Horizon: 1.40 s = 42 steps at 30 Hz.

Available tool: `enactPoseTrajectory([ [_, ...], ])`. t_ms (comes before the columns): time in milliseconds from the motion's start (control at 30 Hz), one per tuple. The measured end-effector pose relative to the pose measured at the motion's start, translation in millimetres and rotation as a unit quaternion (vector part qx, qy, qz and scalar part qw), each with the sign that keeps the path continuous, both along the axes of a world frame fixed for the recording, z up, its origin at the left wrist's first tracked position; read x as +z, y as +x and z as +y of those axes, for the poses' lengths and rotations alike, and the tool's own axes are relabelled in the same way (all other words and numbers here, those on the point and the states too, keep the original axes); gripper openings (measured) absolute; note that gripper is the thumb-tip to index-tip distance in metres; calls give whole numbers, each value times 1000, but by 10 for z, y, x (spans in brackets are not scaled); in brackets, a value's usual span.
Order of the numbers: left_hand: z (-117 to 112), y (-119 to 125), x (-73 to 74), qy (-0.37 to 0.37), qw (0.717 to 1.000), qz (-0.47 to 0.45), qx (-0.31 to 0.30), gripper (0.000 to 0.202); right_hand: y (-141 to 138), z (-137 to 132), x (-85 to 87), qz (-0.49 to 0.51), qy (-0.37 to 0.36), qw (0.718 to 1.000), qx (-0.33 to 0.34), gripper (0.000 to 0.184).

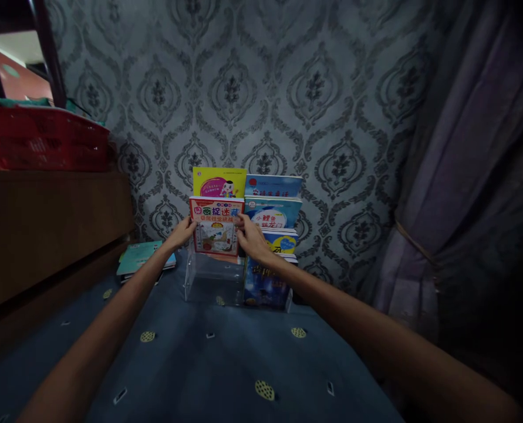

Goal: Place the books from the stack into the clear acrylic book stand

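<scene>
A red picture book (216,232) stands nearly upright on the left side of a clear stepped book stand (215,288). My left hand (181,232) is closed on its left edge, and my right hand (250,236) grips its right edge. Behind it rises a yellow book (219,181) with a cartoon figure on the cover. The stand's right side carries a blue book (275,185) at the back, a light blue book (279,211), a blue and yellow book (283,242) and a dark blue book (265,288) at the front. My right hand and forearm partly cover these.
Several books (140,258) lie stacked at the left on the blue patterned cloth (191,364). A red plastic basket (45,138) sits on a brown wooden cabinet (50,229). Patterned wallpaper (265,88) is behind the stand, and a tied purple curtain (441,194) hangs at the right.
</scene>
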<state>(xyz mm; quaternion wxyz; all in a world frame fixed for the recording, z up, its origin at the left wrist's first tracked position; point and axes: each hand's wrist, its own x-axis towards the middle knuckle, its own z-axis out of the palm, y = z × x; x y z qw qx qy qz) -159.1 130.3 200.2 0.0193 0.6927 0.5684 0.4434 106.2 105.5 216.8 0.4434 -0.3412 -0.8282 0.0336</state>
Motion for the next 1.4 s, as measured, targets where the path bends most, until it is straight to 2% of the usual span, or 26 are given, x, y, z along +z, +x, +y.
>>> enactPoseTrajectory([
  [100, -16, -4, -58, 6, 1000, 11, 1, 34, 11, -5, -29, 5, -9, 1000, -2, 54],
  [167, -73, -32, -183, 8, 1000, 24, 13, 38, 14, -32, -73, 12, -17, 1000, -2, 54],
  [300, -323, -193, -659, -16, 995, 76, 61, 38, 14, -225, -276, 19, -44, 998, 44, 50],
  [433, -597, -555, -1147, -85, 975, 142, 148, 33, 51, -583, -679, -22, -71, 990, 122, 44],
  [533, -694, -922, -1329, -122, 952, 175, 219, 45, 125, -845, -1098, -44, -126, 980, 150, 39],
  [633, -702, -1246, -1398, -159, 930, 202, 262, 53, 221, -1035, -1551, -42, -185, 974, 124, 38],
  [733, -668, -1451, -1443, -190, 914, 227, 277, 55, 297, -1156, -1945, -14, -236, 967, 94, 38],
  [800, -642, -1525, -1473, -208, 906, 240, 279, 54, 326, -1207, -2135, 15, -267, 959, 90, 36],
  [867, -627, -1564, -1499, -219, 900, 253, 278, 51, 344, -1237, -2256, 48, -288, 952, 95, 34],
  [967, -647, -1581, -1529, -221, 895, 276, 273, 45, 362, -1245, -2322, 89, -314, 940, 98, 34],
  [1167, -719, -1566, -1540, -213, 882, 326, 264, 40, 369, -1214, -2302, 95, -325, 936, 94, 38],
  [1300, -623, -1577, -1500, -225, 874, 345, 258, 43, 368, -1209, -2309, 91, -318, 939, 93, 37],
  [1400, -528, -1601, -1475, -243, 870, 349, 249, 54, 381, -1192, -2333, 85, -314, 940, 101, 39],
])
